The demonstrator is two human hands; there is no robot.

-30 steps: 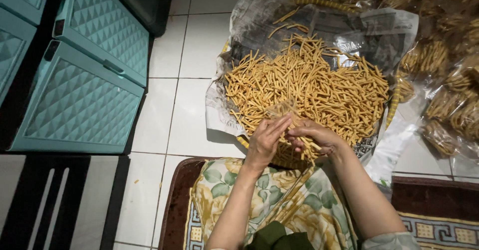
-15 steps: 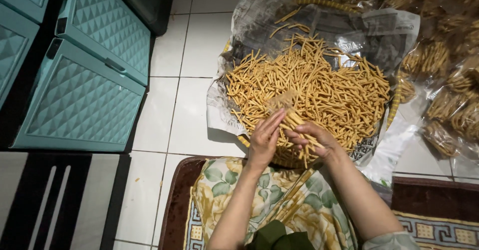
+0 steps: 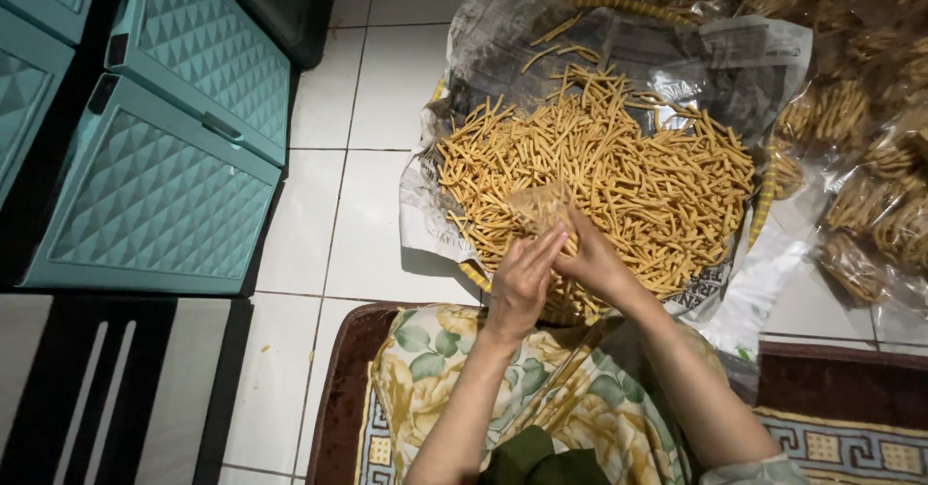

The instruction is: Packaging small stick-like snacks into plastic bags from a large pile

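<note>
We are looking down at the big heap of golden snack sticks, piled on a newspaper-lined tray on the white tiled floor, and both our hands are working at its near edge. A second ago the hands were lower and pressed together over the near rim; now they have moved up and slightly left, and a small clear plastic bag stands out between them, lifted above the pile. The left hand has its fingers curled lightly against the bag's side, pinching it, and the right hand is closed on the other side, its fingers mostly hidden behind the left. Some sticks seem to sit inside the bag already, though the film is too blurred to be sure. So we judge the filling to be under way, the bag held open over the heap. To the right lie filled clear packets of the same sticks; to the left stand teal plastic drawers. The floral cloth covers our lap below.
</note>
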